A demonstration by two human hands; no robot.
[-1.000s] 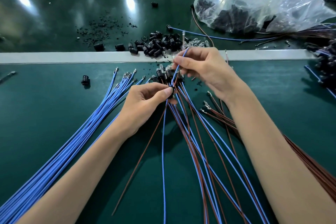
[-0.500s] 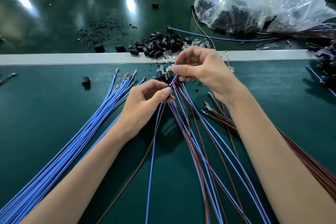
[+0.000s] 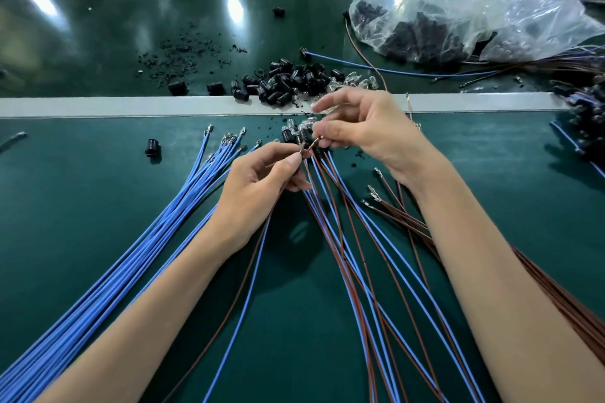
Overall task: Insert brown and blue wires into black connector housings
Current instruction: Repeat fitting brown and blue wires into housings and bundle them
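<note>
- Green bench mat (image 3: 82, 206), crossed side to side by a grey divider strip (image 3: 131, 106); all positions below are taken from that strip.
- Beyond the strip: a heap of loose black connector housings (image 3: 288, 82) right against it, clear bulb-like parts (image 3: 357, 83) beside them, and a plastic bag (image 3: 458, 10) of more black parts farther back to the right.
- Just on the near side of the strip: a small cluster of wired housings (image 3: 294, 134), their blue-and-brown pairs (image 3: 353, 258) fanning toward the viewer. I take these as finished.
- Left hand (image 3: 262, 180), near side of the strip, thumb and forefinger pinched shut on a brown wire (image 3: 243, 280); a blue wire (image 3: 241, 314) trails from the same grip. Whether a housing sits in that pinch I cannot tell.
- Right hand (image 3: 363, 134), just nearer than the strip, pinches the same brown wire's tip; forefinger raised free.
- Judgement: mid-insertion, brown lead being seated.
- Left to do: a thick unused blue wire bundle (image 3: 163, 222) on the near side to the left, a brown wire bundle (image 3: 556, 288) to the right, plus the housing heap. Early to middle of the batch.
</note>
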